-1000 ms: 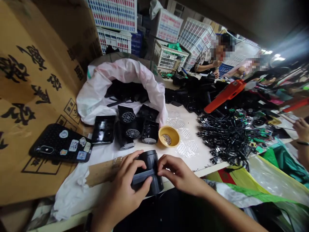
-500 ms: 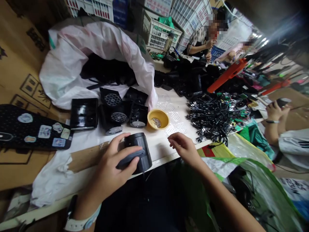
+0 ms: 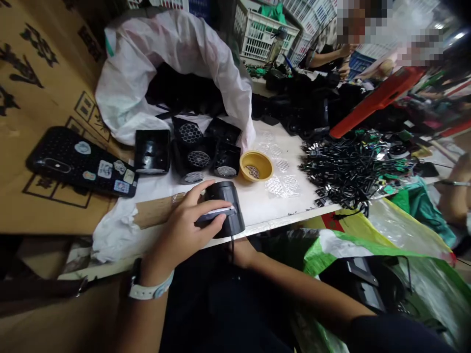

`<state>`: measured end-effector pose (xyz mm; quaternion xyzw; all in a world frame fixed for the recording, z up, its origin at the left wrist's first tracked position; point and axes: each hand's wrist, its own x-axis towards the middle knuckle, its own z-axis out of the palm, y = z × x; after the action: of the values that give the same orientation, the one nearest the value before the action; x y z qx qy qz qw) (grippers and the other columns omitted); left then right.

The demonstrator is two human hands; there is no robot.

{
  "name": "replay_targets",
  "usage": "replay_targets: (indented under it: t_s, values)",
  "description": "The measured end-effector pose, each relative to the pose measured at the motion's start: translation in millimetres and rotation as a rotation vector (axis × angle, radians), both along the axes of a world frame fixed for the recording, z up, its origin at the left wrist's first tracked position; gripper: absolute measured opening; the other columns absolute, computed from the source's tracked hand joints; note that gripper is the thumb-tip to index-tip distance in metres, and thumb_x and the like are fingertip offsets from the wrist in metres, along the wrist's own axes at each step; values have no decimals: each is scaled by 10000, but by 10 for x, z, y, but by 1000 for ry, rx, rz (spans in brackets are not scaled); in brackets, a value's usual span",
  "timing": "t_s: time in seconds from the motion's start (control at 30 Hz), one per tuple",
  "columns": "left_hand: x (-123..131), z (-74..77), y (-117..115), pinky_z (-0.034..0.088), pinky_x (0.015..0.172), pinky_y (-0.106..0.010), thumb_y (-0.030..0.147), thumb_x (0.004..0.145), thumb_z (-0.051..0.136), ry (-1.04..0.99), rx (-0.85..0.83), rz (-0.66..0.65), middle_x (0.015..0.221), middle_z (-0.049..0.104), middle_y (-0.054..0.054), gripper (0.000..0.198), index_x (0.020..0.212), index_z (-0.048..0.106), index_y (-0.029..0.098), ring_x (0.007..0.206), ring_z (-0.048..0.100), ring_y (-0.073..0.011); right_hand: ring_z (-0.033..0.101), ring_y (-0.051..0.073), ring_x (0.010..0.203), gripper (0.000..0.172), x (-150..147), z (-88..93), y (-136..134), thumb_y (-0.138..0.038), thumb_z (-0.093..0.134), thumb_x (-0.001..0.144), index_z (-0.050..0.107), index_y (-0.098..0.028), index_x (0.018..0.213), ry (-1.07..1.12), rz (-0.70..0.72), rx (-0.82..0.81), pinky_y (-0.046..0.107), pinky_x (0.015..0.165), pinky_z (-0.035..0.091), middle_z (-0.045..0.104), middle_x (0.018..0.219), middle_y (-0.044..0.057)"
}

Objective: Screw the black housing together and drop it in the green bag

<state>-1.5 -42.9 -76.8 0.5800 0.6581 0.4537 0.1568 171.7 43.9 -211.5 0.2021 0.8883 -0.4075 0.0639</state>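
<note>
Black cylindrical housing (image 3: 224,208) stands at the front edge of the white surface (image 3: 265,206), lower centre of the frame. Our left hand (image 3: 180,235) is curled around it, fingers (image 3: 211,205) pressed along one grey strip (image 3: 224,212). Our right hand (image 3: 241,252) sits below the edge, its state unclear. One yellow bowl (image 3: 255,166) stands to the right; white plastic crates (image 3: 265,44) fill the top of the frame.

Right hand: out of sight beside the black cylindrical housing (image 3: 235,225) at the front edge of the table (image 3: 265,211); only the right forearm (image 3: 283,274) shows. Yellow bowl (image 3: 256,165): contents (image 3: 252,171) too small to identify. White sack (image 3: 128,83): black items (image 3: 180,90) inside, mostly concealed by its folds. Plastic crates (image 3: 257,41): cut off by the top edge. Two co-workers' heads (image 3: 358,22) (image 3: 419,49): pixelated. Third person's forearm (image 3: 456,206): cut off by the right edge.
</note>
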Motion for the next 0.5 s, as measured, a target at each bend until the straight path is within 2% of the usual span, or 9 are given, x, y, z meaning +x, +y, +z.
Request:
replay_targets:
  t_s: [0.1,0.27,0.4,0.5]
  values:
    - [5,5,-17,346,1187,-360,226,909,590,6,12,-11,1472,447,-44,243,1115,714,257,1367,435,-197,575,275,1191,269,-129,-134,-100,-82,696,817,667,-167,1070,-1,21,35,507,1062,428,644,1228,76]
    - [-8,-26,-39,346,1178,-305,199,901,596,-6,42,-9,1461,450,-34,245,1110,712,249,1345,448,-167,528,297,1271,291,-185,-209,-166,-215,676,900,635,-184,1186,8,1,71,544,1100,398,589,1332,86]
    - [-9,-36,-30,349,1173,-309,208,901,596,12,47,-5,1464,448,-34,246,1114,707,255,1348,446,-171,536,300,1263,322,-234,-239,-176,-187,667,901,617,-179,1219,-6,-38,68,556,1092,408,586,1334,89]
    - [-18,-24,-36,352,1174,-317,215,905,582,8,25,-6,1470,442,-28,244,1110,705,261,1350,446,-176,577,283,1199,346,-271,-172,-143,-118,695,837,640,-175,1174,1,-24,24,523,1060,441,632,1267,87]
